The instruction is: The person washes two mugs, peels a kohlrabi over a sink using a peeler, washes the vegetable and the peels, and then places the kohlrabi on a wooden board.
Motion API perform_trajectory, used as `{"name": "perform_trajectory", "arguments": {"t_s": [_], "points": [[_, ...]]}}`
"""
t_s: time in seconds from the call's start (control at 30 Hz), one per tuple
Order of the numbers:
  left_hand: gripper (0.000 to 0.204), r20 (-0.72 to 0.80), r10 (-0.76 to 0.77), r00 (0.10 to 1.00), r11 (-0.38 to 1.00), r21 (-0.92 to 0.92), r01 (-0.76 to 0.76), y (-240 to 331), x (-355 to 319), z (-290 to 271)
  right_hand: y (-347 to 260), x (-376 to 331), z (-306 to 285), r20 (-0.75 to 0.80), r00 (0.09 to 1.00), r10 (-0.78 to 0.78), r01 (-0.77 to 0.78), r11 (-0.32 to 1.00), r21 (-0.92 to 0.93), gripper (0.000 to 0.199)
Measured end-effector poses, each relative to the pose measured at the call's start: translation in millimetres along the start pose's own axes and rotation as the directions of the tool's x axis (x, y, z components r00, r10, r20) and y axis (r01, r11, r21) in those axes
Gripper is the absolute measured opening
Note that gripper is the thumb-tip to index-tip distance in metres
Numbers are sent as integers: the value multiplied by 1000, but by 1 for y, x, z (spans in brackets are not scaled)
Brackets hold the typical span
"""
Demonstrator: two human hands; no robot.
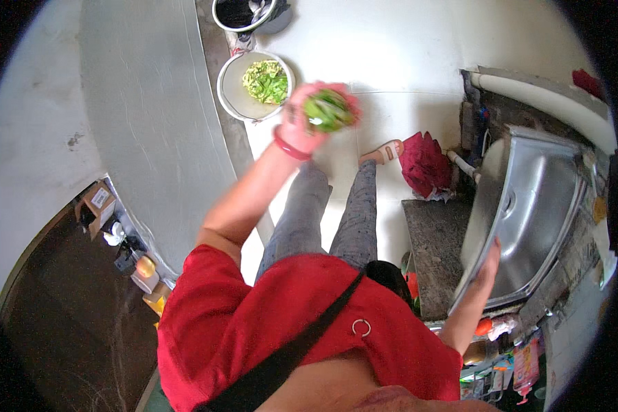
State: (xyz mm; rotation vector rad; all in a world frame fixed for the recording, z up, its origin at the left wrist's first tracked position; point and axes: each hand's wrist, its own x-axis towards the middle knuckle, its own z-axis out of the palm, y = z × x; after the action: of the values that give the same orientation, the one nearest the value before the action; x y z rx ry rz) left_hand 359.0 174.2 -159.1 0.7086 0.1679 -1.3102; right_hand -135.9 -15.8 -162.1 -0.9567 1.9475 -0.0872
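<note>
Head view, looking straight down the person's body to a pale tiled floor [405, 62]. Left hand [302, 123], extended far from the body over the floor, has its grip pressed closed around a bunch of green leafy vegetables [328, 110]; the bunch is blurred, so individual leaves cannot be told apart. A red bangle [290, 147] circles the left wrist. Just beyond and to the left of this hand, a white round basin [235, 93] stands on the floor and contains a heap of chopped green vegetables [266, 81]. Farther still, at the top edge, a dark bucket with a metal rim [244, 15] holds what appear to be utensils.

Right hand [489, 264], at the near right, rests on the near-left edge of a stainless steel sink [529, 206]; its fingers lie flat and extended along the rim, the grip spread and holding nothing. The sink is set into a rough stone desk [436, 247]. A dark red cloth-like bundle [424, 163] lies on the floor just beyond the desk's far end.

Between the two arms, grey patterned trousers [323, 220] and one foot in a pale sandal [386, 152] are visible below a red shirt [275, 316], which is crossed by a black strap [309, 336]. A grey wall surface [144, 123] fills the left side.
</note>
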Motion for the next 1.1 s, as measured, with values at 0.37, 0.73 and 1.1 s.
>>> {"name": "perform_trajectory", "arguments": {"t_s": [0.37,0.73,1.1], "points": [[45,-475,516,713,-599,396,696,58,68,-380,14,-2,-80,-211,818,-535,377,776,-505,47],[35,-132,657,742,-477,689,546,13,88,-457,-9,-34,-73,-148,811,-566,173,474,-863,46],[13,186,546,817,-262,964,-44,-73,66,-389,-12,-35,-76,-355,824,-441,-93,513,-853,40]]}}
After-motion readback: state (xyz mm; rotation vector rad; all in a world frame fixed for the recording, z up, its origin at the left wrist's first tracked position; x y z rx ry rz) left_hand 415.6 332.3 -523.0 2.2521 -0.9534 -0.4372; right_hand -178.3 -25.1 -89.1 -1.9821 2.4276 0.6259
